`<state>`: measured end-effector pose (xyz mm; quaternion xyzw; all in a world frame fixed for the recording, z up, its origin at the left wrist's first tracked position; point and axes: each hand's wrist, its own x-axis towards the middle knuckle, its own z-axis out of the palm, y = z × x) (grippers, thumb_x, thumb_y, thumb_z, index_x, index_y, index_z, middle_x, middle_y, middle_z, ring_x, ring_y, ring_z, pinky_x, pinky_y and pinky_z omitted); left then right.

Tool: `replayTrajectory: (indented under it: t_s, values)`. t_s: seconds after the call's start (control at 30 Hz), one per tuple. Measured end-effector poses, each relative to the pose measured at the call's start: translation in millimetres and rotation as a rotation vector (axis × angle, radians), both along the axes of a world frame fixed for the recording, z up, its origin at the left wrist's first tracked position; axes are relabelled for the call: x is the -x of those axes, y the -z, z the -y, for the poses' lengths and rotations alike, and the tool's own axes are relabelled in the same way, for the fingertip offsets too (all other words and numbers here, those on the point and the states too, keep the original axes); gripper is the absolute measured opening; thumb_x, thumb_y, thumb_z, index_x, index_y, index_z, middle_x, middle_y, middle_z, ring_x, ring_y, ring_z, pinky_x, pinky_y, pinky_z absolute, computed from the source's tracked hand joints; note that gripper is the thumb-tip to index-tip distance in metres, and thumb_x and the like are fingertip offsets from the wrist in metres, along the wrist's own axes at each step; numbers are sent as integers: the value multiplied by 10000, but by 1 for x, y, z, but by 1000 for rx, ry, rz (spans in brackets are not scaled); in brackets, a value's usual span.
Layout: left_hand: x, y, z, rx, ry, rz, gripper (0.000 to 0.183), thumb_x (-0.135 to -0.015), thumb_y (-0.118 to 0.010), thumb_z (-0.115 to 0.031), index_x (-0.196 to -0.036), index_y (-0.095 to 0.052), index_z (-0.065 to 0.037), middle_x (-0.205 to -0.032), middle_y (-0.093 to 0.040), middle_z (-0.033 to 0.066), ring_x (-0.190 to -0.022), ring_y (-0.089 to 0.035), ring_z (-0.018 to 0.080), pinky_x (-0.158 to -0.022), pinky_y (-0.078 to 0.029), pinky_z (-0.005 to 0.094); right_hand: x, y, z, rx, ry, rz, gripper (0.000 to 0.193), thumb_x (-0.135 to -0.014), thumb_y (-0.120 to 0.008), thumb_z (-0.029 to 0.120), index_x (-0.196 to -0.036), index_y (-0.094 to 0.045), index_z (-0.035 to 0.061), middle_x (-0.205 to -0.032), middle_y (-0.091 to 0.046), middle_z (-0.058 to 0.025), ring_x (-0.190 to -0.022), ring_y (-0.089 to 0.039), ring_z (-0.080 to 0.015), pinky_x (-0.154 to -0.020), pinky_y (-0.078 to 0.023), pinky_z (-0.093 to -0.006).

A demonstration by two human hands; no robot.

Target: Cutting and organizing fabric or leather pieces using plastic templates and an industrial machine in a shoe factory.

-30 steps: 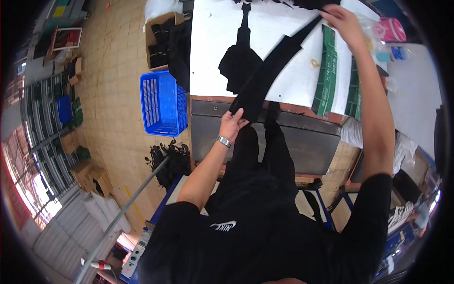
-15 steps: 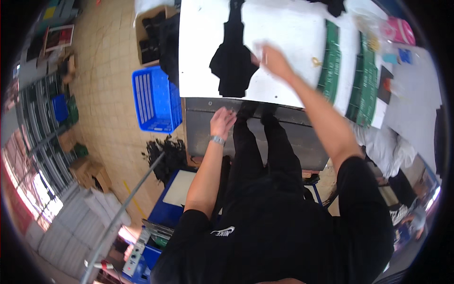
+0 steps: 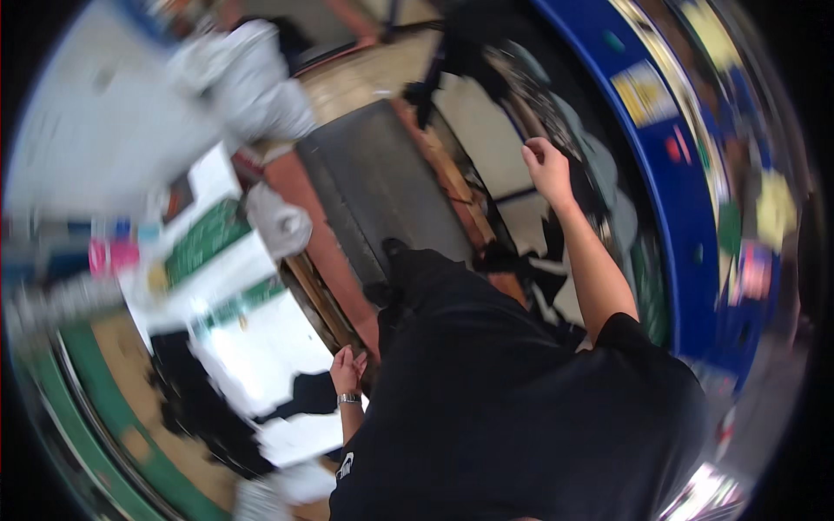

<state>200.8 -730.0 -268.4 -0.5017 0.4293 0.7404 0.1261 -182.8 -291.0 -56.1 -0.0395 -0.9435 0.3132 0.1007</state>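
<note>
My left hand (image 3: 347,373) is beside the white table's (image 3: 261,347) edge, fingers apart and nothing seen in them. Just left of it, a flat black garment piece (image 3: 310,395) lies on the white top; whether the hand touches it I cannot tell. Further left lies a dark heap of black cloth (image 3: 204,399). Out to the right, my right hand (image 3: 549,174) is raised in front of a large blue machine (image 3: 638,148). Its fingers curl loosely with a gap to the thumb, and I see nothing held.
A dark grey bench-like board (image 3: 373,174) stands ahead of my feet. White plastic sacks (image 3: 252,78) sit at the far left. Green printed strips (image 3: 208,243) and a pink roll (image 3: 113,256) are on the white table. Dark scraps (image 3: 530,273) hang near my right side. Motion smears the rim.
My body has turned right, away from the white table, which is now on my left. My right hand has left the black garment piece and moved out beside the blue machine.
</note>
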Motion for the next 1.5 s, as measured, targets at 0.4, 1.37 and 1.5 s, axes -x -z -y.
replayTrajectory:
  t_s: [0.4,1.37,1.5]
  values:
    - [402,-128,-161,520,1290,-803,333,-970,-688,-184,-1242,-629,0,-980,-718,53,-924,-676,123,-813,-534,267,-294,51,-223,-137,691,185,413,-904,-703,383,-1032,-657,-7,-958,-681,-220,-930,-651,-413,-806,-514,-477]
    - [262,-416,-727,-2400,882,137,1283,-783,65,-902,-1364,-551,63,-1611,-146,256,-1472,-219,328,-1176,-282,508,-346,-37,-434,-331,660,586,834,-683,-872,172,-1427,-503,97,-1486,-464,-175,-1371,-437,-374,-1139,-346,-518]
    - [270,-407,-740,-2436,754,141,1241,-816,44,-887,-1340,-573,54,-1621,-134,242,-1487,-158,315,-1193,-214,491,-364,-18,-465,-341,567,661,867,-640,-882,136,-1417,-500,104,-1470,-478,-165,-1372,-429,-375,-1154,-313,-542]
